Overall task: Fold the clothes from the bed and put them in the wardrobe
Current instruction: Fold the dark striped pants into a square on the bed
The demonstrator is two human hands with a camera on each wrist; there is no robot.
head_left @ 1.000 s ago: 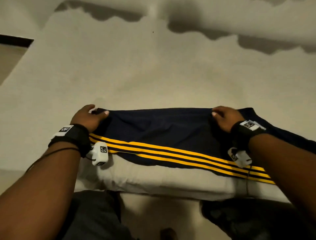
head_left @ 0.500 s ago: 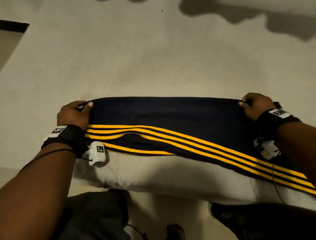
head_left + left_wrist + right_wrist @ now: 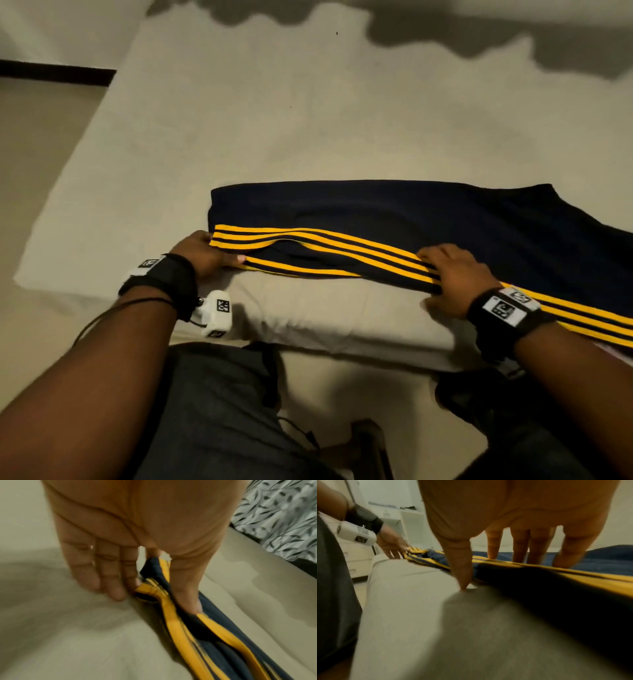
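Navy trousers (image 3: pixel 394 219) with yellow side stripes lie flat along the near edge of the bed (image 3: pixel 308 120). My left hand (image 3: pixel 219 255) is at their left end. Thumb and forefinger pinch the striped edge (image 3: pixel 214 635), while the other fingers (image 3: pixel 113 591) touch the sheet. My right hand (image 3: pixel 452 270) is further right on the stripes. Its fingers (image 3: pixel 539 553) lie on top of the trousers (image 3: pixel 556 582), and its thumb sits at their near edge against the sheet. The right end of the trousers runs out of the head view.
A white unit with drawers (image 3: pixel 359 557) and open shelves (image 3: pixel 412 524) stands beyond the left end of the bed. Patterned grey cloth (image 3: pixel 283 513) lies past the bed's far side. My legs (image 3: pixel 222 411) are against the mattress front. Floor (image 3: pixel 34 171) shows at the left.
Both hands have let go of the far navy edge and come back to the near striped edge. The trousers now lie flat on the bed.
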